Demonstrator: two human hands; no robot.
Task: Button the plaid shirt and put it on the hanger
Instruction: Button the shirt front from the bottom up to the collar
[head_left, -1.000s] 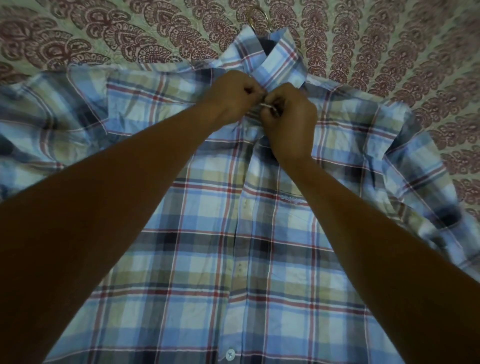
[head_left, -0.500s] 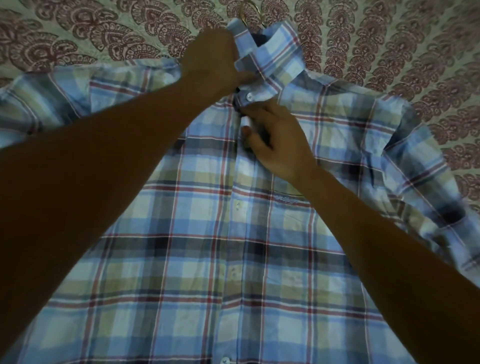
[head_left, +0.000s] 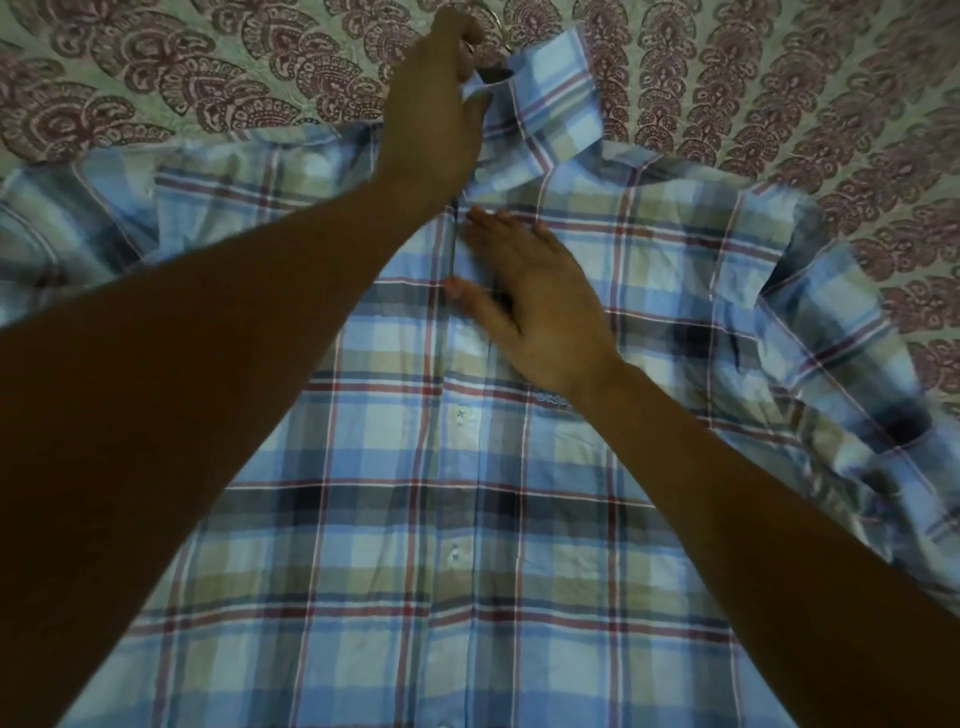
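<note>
The blue, tan and red plaid shirt (head_left: 519, 467) lies front-up on the bedspread, its placket closed with white buttons (head_left: 460, 413) down the middle. My left hand (head_left: 436, 114) is at the top of the shirt, its fingers pinched on the left edge of the raised collar (head_left: 550, 109). A thin piece of the metal hanger hook (head_left: 497, 27) shows just beyond its fingertips; the hanger's body is hidden. My right hand (head_left: 535, 306) lies flat and open on the chest just below the collar, fingers spread over the placket.
A cream bedspread with maroon paisley print (head_left: 208, 78) lies under the shirt and fills the far side. The shirt's sleeves spread out to the left (head_left: 67, 228) and bunch up at the right (head_left: 883, 415).
Both hands have left the top button. My left hand has moved up to the collar's top edge, and my right hand has opened and dropped flat onto the chest.
</note>
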